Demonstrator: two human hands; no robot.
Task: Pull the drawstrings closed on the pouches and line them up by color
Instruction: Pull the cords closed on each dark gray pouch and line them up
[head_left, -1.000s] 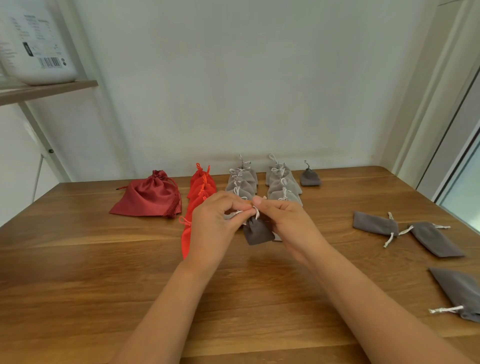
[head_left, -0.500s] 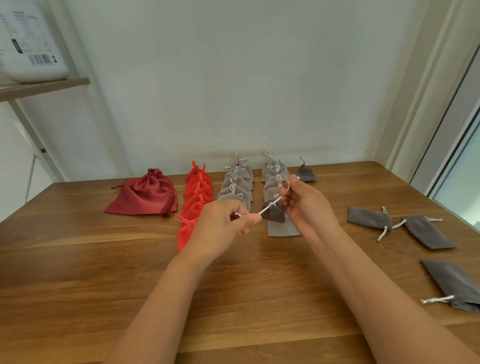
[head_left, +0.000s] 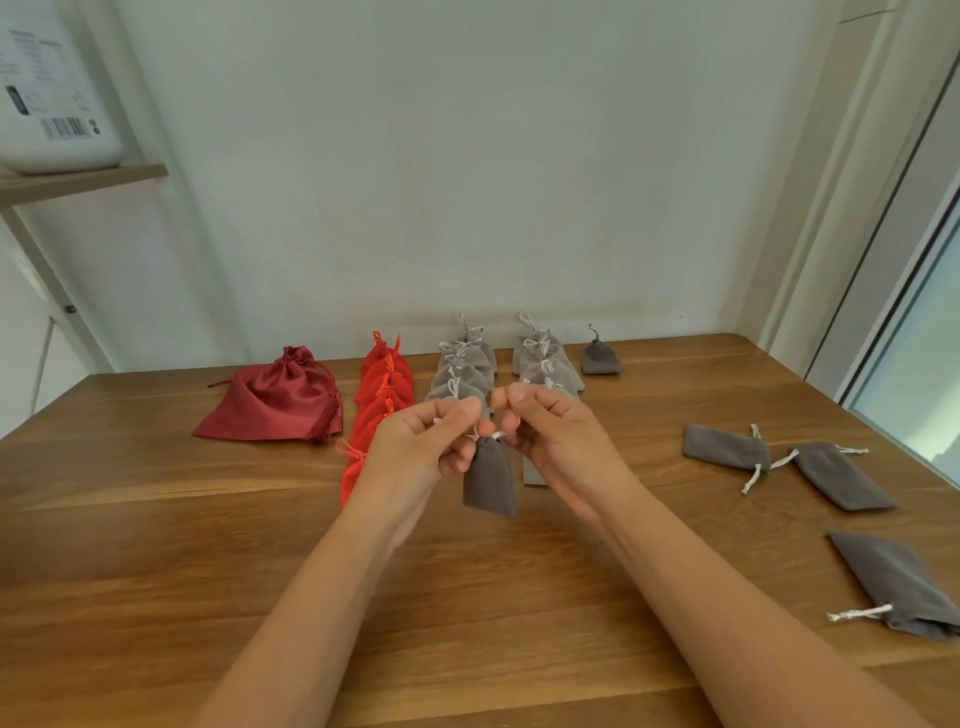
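Note:
A dark grey pouch (head_left: 490, 480) hangs above the table with its neck gathered. My left hand (head_left: 426, 444) and my right hand (head_left: 553, 439) each pinch its white drawstring at the top, close together. Behind my hands run rows of closed pouches: bright red ones (head_left: 382, 384), two rows of light grey ones (head_left: 465, 364) (head_left: 545, 358), and one dark grey pouch (head_left: 601, 357) at the back. Three dark grey pouches lie flat and open-necked at the right (head_left: 724, 447) (head_left: 839, 475) (head_left: 893, 582).
A large dark red satin pouch (head_left: 275, 400) sits at the back left of the wooden table (head_left: 156, 545). A shelf with a white container (head_left: 52, 104) is at upper left. The wall is behind, and a window frame (head_left: 883, 260) at the right.
My hands were spread apart pulling the cord taut half a second ago; they have now come back together above the pouch, which hangs lower and nearer to me with its neck drawn shut.

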